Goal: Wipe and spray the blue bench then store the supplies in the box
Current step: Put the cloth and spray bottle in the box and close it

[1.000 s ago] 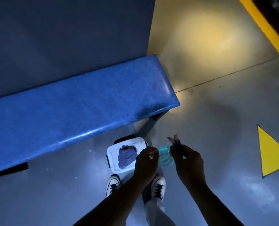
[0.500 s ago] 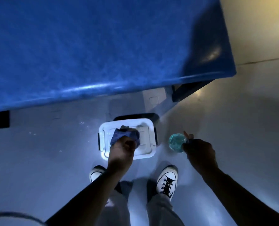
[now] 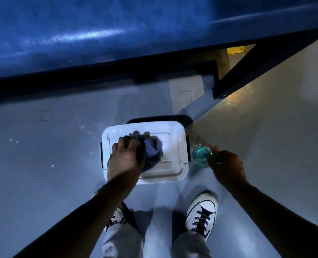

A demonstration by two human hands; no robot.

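The blue padded bench (image 3: 98, 34) fills the top of the view. On the grey floor below it sits a white box (image 3: 175, 146) with its lid on and dark side clips. My left hand (image 3: 124, 161) grips a crumpled blue cloth (image 3: 151, 151) on top of the lid. To the right of the box, my right hand (image 3: 227, 166) holds a spray bottle (image 3: 202, 155) with teal liquid, its trigger head in my fingers and its body pointing down beside the box.
The bench's dark metal frame and leg (image 3: 234, 79) stand behind and right of the box. My two white sneakers (image 3: 201, 215) are just in front of it. A brighter floor band (image 3: 266, 127) runs diagonally on the right.
I have bent lower, so the box and bench appear bigger. My left hand went down to the cloth on the lid and grips it. The spray bottle came down beside the box.
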